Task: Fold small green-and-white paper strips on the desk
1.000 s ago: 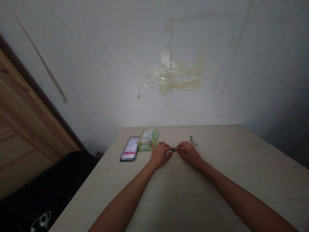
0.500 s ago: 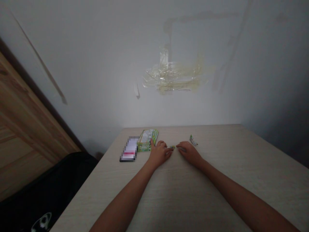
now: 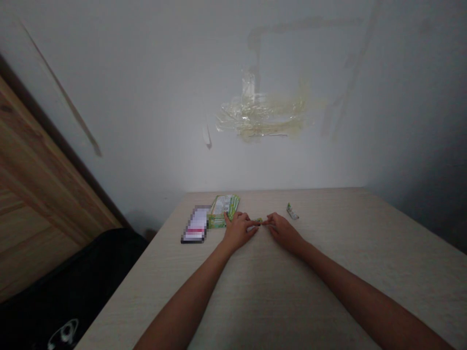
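On the table, a small green-and-white folded piece (image 3: 259,220), seemingly paper, lies between my two hands. My left hand (image 3: 239,230) rests palm down, index fingertip and thumb close together at the piece's left side and the other fingers spread toward the leaflets. From the right, my right hand (image 3: 280,228) reaches the piece with thumb and index fingertips. The fingers cover much of it. Beyond my left fingers lies a stack of green-and-white printed leaflets (image 3: 221,205). A similar small folded piece (image 3: 292,211) sits behind my right hand.
A phone (image 3: 195,226) with a blurred screen lies left of the leaflets. The pale wooden table (image 3: 277,301) meets a wall with patches of clear tape (image 3: 260,116). At the left are a black bag-like item (image 3: 73,277) and a wooden panel (image 3: 36,170).
My right hand has shifted slightly left, bringing its fingertips to the small piece. My left index finger has stretched a little and its little finger has moved slightly left.
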Demonstrator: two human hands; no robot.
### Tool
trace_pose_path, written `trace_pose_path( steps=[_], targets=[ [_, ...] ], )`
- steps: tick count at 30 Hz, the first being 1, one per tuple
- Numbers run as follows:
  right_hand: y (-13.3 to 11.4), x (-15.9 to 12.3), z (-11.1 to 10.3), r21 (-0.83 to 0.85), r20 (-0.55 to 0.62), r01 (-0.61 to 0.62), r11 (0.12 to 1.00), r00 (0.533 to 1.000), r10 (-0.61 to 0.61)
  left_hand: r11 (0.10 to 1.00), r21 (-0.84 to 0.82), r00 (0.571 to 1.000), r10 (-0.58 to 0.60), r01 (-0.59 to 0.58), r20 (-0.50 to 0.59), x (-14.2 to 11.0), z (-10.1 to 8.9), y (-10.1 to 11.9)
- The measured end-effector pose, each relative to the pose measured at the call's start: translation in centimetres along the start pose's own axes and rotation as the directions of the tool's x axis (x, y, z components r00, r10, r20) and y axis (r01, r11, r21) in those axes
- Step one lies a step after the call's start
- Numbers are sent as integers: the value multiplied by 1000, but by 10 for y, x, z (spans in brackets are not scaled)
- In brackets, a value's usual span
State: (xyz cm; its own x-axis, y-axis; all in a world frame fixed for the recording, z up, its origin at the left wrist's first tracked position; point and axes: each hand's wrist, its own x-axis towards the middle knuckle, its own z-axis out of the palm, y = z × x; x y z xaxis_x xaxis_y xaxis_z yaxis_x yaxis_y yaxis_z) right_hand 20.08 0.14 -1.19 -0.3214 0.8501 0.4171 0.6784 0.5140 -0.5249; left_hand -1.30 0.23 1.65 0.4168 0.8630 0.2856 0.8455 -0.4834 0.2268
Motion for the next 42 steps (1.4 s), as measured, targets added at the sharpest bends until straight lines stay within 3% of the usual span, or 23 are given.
trace_pose_path(
  steps=[8,19,27,37,42],
  targets=[
    [-7,0,4,-100,-30,92,991,995,-95,998,-60,996,-25,31,88,1,-6,-9],
    [-12,-1,2,-23,-8,157,987,987,-158,996,-40,992,-75,80,106,1,-7,-5],
    [-7,4,2,-199,-61,-35,979,998,23,995,-83,996,-45,51,72,1,-3,-9],
    [-9,5,1,-245,-100,-108,964,991,86,997,-44,989,-63,70,132,0,-9,-6],
    [-5,4,3,-176,-83,-33,984,996,18,997,-59,994,-51,57,101,-1,-8,-6]
  ],
)
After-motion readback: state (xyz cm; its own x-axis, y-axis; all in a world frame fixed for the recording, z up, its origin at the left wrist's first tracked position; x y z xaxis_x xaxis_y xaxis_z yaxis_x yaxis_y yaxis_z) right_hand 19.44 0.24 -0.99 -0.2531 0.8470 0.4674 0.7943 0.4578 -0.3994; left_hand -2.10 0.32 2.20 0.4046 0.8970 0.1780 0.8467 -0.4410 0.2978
